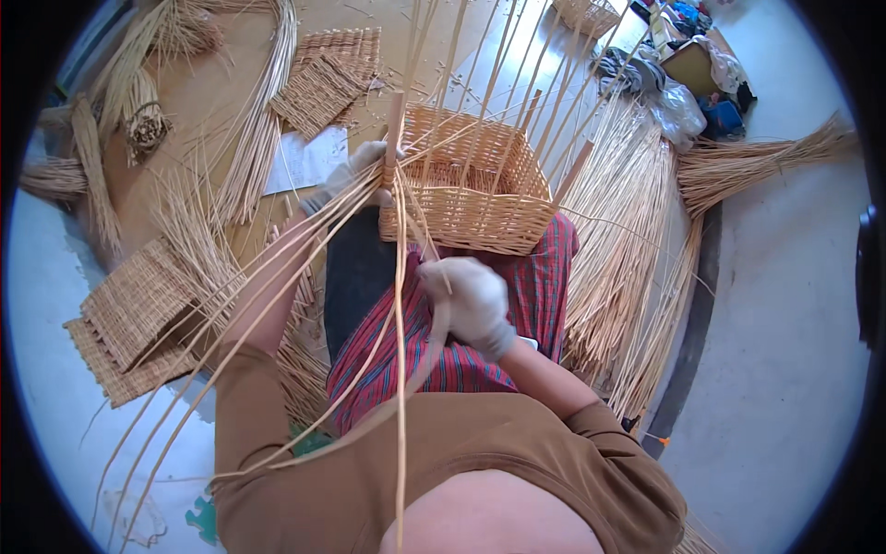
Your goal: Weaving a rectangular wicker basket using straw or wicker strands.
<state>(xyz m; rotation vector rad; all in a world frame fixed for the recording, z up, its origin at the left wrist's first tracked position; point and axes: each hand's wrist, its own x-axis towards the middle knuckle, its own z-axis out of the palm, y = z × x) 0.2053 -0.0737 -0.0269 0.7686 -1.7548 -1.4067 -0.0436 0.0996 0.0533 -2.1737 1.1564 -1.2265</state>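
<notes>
A partly woven wicker basket (475, 222) rests on my lap over a red striped cloth (544, 277), its long upright stakes pointing away from me. At its near left corner stands a flat wooden post (394, 125). My left hand (363, 171), in a whitish glove, is closed around that corner; its fingers are partly hidden by the strands. Several loose willow strands (305, 226) fan out from there to the lower left, and one hangs straight toward me. My right hand (469, 300), gloved too and slightly blurred, is closed on a pale strand (434, 346) below the basket's near wall.
A large heap of willow rods (614, 222) lies to the right, a tied bundle (766, 171) beyond it. Woven panels (138, 309) lie at the left, more (323, 78) at the far left. Plastic bags and clutter (678, 106) are at the far right.
</notes>
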